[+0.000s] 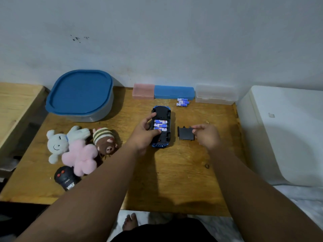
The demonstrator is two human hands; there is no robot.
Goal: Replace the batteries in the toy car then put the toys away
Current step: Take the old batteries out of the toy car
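While the wooden table (174, 172) takes up most of the view under a pale wall (174, 41), a white cabinet (279, 128) stands against its right edge. Blue-lidded container (80, 95) sits at back left, lid on. Front left of it is a pile of plush toys: white plush (57, 144), pink plush (82, 158) lying partly over it, striped plush (104, 140) just beside both on the right. Along the back edge, touching in a row: pink box (143, 91), blue box (173, 92), clear box (215, 94), all closed. Black remote (65, 177) with red buttons lies near the front left edge, touching the pink plush. Toy car (162, 112) is mid-table, flipped on its roof, black underside up, blue body showing at both ends, battery bay uncovered. Left hand (145, 135) grips the car from its left side, one finger curled over the far left edge, thumb pressing on the nearest cell. Right hand (207, 135) is just right of the car, fingers and thumb pinching the right edge of the battery cover (186, 133), which lies flat on the table, apart from the car. Three fitted batteries (160, 125), blue and white, sit side by side across the bay. Loose batteries (182, 102), same colours, stacked together in front of the blue box, well apart from the car. Thin screwdriver (178, 135) lies between car and cover, just beside the cover's left edge
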